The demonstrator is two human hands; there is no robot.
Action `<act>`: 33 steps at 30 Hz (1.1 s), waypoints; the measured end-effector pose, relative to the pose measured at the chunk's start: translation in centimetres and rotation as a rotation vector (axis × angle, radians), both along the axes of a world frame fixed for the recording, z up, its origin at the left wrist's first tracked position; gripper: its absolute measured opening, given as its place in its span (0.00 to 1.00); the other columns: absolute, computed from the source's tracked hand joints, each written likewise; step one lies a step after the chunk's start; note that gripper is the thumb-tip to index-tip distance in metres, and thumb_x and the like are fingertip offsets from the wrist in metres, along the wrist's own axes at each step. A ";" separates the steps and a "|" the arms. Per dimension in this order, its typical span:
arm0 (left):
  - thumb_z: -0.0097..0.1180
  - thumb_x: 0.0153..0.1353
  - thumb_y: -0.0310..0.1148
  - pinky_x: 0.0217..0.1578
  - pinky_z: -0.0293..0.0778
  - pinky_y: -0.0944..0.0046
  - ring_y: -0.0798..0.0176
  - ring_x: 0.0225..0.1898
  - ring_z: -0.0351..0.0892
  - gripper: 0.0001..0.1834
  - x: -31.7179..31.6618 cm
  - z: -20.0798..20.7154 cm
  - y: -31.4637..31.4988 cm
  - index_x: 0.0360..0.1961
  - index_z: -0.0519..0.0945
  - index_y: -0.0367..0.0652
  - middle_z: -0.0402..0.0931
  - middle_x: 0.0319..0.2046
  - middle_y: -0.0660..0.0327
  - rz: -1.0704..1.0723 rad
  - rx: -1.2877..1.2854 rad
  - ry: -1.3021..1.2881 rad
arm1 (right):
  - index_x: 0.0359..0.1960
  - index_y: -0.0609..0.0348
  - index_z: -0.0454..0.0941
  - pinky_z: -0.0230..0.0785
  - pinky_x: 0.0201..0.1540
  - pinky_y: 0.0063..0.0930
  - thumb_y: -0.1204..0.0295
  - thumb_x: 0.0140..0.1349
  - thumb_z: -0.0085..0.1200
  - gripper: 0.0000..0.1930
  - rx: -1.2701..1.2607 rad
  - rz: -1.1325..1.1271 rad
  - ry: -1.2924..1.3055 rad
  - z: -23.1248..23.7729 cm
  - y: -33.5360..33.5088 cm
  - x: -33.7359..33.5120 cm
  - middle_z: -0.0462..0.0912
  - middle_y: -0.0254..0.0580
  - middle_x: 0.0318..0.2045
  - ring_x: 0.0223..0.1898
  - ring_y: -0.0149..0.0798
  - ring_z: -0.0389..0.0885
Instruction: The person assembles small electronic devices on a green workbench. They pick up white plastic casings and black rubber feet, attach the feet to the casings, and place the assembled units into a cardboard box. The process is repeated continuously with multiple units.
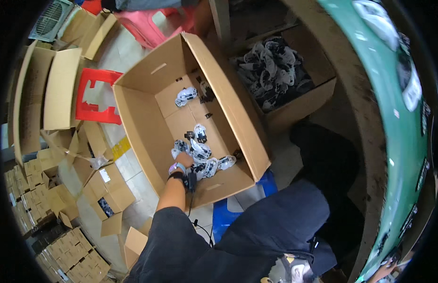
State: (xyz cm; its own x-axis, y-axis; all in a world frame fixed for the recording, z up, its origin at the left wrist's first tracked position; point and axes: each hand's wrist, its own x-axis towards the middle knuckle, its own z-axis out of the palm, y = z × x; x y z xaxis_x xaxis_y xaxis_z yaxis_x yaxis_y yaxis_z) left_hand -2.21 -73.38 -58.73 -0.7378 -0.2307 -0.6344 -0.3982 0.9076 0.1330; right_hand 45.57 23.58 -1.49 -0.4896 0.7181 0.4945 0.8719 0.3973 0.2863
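Observation:
My left hand point(183, 160) reaches down into a large open cardboard box point(146, 118). It touches a cluster of small black parts wrapped in clear plastic bags point(200, 151) near the box's near end. Its fingers are hidden among the bags, so their grip cannot be made out. At the wrist sit a black band and a small black block point(191, 180) with a thin cable. One bagged part point(186, 96) lies apart, farther back on the box floor. At the lower right rim, what seems to be my right hand point(385, 270) is by the green-topped table, its fingers unclear.
Another carton point(301, 106) full of bagged black parts stands under the table point(391, 137). A red plastic stool point(82, 96) and a blue stool point(223, 219) are close to the large box. Open cartons point(116, 186) and stacked small boxes point(70, 254) crowd the left.

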 end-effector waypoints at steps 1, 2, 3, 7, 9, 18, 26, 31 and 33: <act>0.55 0.62 0.43 0.50 0.79 0.43 0.35 0.46 0.85 0.18 -2.7 -1.1 0.9 0.41 0.86 0.40 0.86 0.40 0.38 0.040 0.066 0.063 | 0.75 0.67 0.60 0.51 0.77 0.41 0.52 0.77 0.52 0.36 -0.028 -0.032 0.016 -1.3 -2.5 0.4 0.63 0.58 0.75 0.74 0.51 0.62; 0.57 0.61 0.44 0.51 0.79 0.43 0.35 0.46 0.85 0.19 -4.6 -2.3 2.2 0.42 0.86 0.40 0.85 0.41 0.38 0.101 0.147 0.125 | 0.75 0.67 0.61 0.52 0.76 0.41 0.53 0.76 0.52 0.36 -0.066 -0.043 0.025 -1.9 -4.8 0.0 0.63 0.58 0.74 0.73 0.51 0.63; 0.58 0.60 0.45 0.51 0.79 0.43 0.35 0.46 0.85 0.21 -6.7 -2.9 4.0 0.43 0.86 0.38 0.85 0.41 0.38 0.097 0.138 0.199 | 0.74 0.67 0.62 0.53 0.76 0.41 0.53 0.76 0.53 0.35 -0.124 -0.076 0.017 -2.9 -7.4 0.2 0.64 0.57 0.73 0.73 0.51 0.64; 0.62 0.57 0.46 0.58 0.75 0.43 0.35 0.55 0.80 0.27 -10.2 -6.5 5.0 0.47 0.83 0.32 0.84 0.49 0.44 0.023 -0.068 0.108 | 0.71 0.67 0.65 0.56 0.73 0.40 0.54 0.75 0.54 0.33 -0.443 -0.182 -0.059 -8.8 -14.2 -1.8 0.68 0.56 0.69 0.69 0.50 0.67; 0.63 0.56 0.50 0.62 0.70 0.43 0.37 0.60 0.76 0.31 -10.8 -7.1 7.8 0.51 0.82 0.33 0.83 0.52 0.46 0.010 -0.196 0.117 | 0.70 0.66 0.66 0.58 0.72 0.40 0.55 0.75 0.55 0.32 -0.548 -0.252 -0.097 -10.3 -17.1 -1.8 0.69 0.56 0.68 0.68 0.49 0.69; 0.68 0.56 0.52 0.64 0.69 0.45 0.44 0.61 0.77 0.35 -11.7 -9.2 9.3 0.58 0.79 0.37 0.81 0.55 0.46 0.014 -0.165 0.254 | 0.63 0.65 0.73 0.66 0.67 0.39 0.57 0.73 0.58 0.27 -0.534 -0.370 -0.083 -7.3 -17.3 1.3 0.77 0.53 0.60 0.61 0.47 0.76; 0.66 0.58 0.47 0.67 0.66 0.40 0.43 0.62 0.75 0.32 -16.3 9.1 11.0 0.58 0.77 0.38 0.78 0.58 0.47 0.474 0.749 0.927 | 0.45 0.66 0.78 0.72 0.50 0.25 0.74 0.71 0.59 0.07 -0.049 0.380 0.725 3.9 -15.2 -15.5 0.83 0.38 0.40 0.42 0.31 0.80; 0.64 0.59 0.44 0.68 0.64 0.37 0.42 0.63 0.74 0.30 -13.1 39.6 16.5 0.58 0.76 0.38 0.76 0.60 0.47 0.243 1.481 1.209 | 0.36 0.62 0.84 0.77 0.39 0.35 0.75 0.61 0.64 0.05 -0.178 0.918 0.240 15.1 -19.0 -42.1 0.84 0.48 0.31 0.32 0.47 0.84; 0.64 0.59 0.42 0.71 0.60 0.38 0.41 0.65 0.71 0.32 -12.3 48.4 23.5 0.62 0.73 0.41 0.75 0.62 0.48 -0.141 1.682 1.017 | 0.36 0.62 0.83 0.78 0.40 0.41 0.75 0.60 0.63 0.05 -0.287 0.990 0.194 17.0 -16.4 -48.5 0.84 0.50 0.31 0.36 0.51 0.86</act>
State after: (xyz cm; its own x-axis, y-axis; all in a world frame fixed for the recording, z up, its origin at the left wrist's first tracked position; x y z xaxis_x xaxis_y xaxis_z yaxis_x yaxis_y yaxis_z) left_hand -14.46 -49.88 -10.38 -0.8635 0.1328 0.4865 0.4196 -0.3459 0.8392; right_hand -2.96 7.15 15.53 -0.8528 0.1426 0.5025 0.1409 0.9892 -0.0415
